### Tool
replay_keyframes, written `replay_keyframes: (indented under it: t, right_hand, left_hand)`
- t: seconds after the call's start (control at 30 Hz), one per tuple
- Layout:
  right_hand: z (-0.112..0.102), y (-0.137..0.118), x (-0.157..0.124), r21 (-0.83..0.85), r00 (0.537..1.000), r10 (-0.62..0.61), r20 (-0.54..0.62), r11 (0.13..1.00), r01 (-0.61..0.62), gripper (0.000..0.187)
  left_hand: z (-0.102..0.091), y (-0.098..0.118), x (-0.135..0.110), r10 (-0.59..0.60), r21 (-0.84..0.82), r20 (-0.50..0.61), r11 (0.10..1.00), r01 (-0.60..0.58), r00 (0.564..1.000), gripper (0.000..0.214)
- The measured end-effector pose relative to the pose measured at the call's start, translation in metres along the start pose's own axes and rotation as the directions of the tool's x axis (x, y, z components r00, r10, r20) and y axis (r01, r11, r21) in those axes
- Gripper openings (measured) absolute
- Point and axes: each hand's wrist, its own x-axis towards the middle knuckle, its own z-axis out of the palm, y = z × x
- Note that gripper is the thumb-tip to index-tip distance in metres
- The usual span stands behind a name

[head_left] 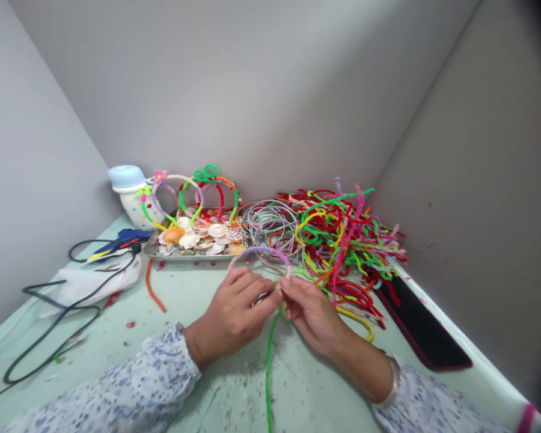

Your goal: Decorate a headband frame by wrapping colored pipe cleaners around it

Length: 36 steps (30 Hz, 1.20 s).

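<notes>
A headband [265,249] wrapped in pink and purple fuzzy pipe cleaner arches up between my hands. Its left side runs into the curled fingers of my left hand [237,313], which is closed on it. My right hand [315,313] pinches the other end between thumb and fingers. A bright green pipe cleaner [268,367] hangs down from where the fingertips of both hands meet. Its upper end is partly hidden by the fingers, so I cannot tell how it is joined to the headband.
Behind my hands, a metal tray [189,258] holds shells and finished-looking hoops [180,177]. Coiled grey wire hoops [273,225] and a heap of coloured pipe cleaners [342,234] lie rightward, beside a black mat [426,325]. A white container [137,204] and black cable [49,307] are left.
</notes>
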Motion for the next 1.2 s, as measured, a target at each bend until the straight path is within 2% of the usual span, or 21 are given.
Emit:
replay_keyframes:
  t: [0.13,0.27,0.37,0.43,0.5,0.6,0.87,1.07,1.2]
  right_hand:
    - [0.000,0.001,0.002,-0.026,0.998,-0.057,-0.023,0.998,0.057,0.019]
    - [-0.001,0.002,0.005,-0.044,0.993,-0.111,-0.050,0.993,0.108,0.017]
    - [-0.003,0.002,0.006,-0.057,0.991,-0.116,-0.062,0.992,0.113,0.017]
    - [-0.004,0.003,0.006,-0.090,0.991,-0.121,-0.062,0.989,0.115,0.017]
    - [-0.005,0.004,0.005,-0.134,0.990,-0.129,-0.056,0.984,0.120,0.017]
    - [-0.006,0.006,0.004,-0.194,0.988,-0.151,-0.045,0.971,0.139,0.017]
    - [-0.010,0.010,0.004,-0.285,0.985,-0.170,-0.030,0.946,0.155,0.018]
    - [-0.010,0.009,0.004,-0.290,0.986,-0.165,-0.022,0.945,0.151,0.019]
    - [-0.009,0.007,0.004,-0.308,0.986,-0.159,-0.046,0.941,0.137,0.020]
  left_hand:
    - [0.006,0.001,-0.001,-0.146,-0.073,-0.021,0.987,0.144,0.989,0.021]
    - [0.009,0.006,0.002,-0.333,-0.265,-0.001,0.909,0.321,0.943,0.022]
    - [0.004,0.011,0.008,-0.508,-0.397,0.063,0.777,0.489,0.859,0.025]
    - [-0.001,0.014,0.013,-0.608,-0.447,0.181,0.649,0.615,0.773,0.022]
    - [-0.006,0.016,0.017,-0.626,-0.461,0.288,0.572,0.678,0.725,0.017]
    - [-0.009,0.017,0.021,-0.629,-0.436,0.371,0.533,0.726,0.684,0.022]
    - [-0.003,0.013,0.022,-0.648,-0.373,0.419,0.515,0.772,0.636,0.026]
    - [-0.002,0.012,0.022,-0.641,-0.370,0.409,0.534,0.760,0.650,0.022]
    - [0.001,0.012,0.019,-0.629,-0.299,0.387,0.606,0.738,0.674,0.021]
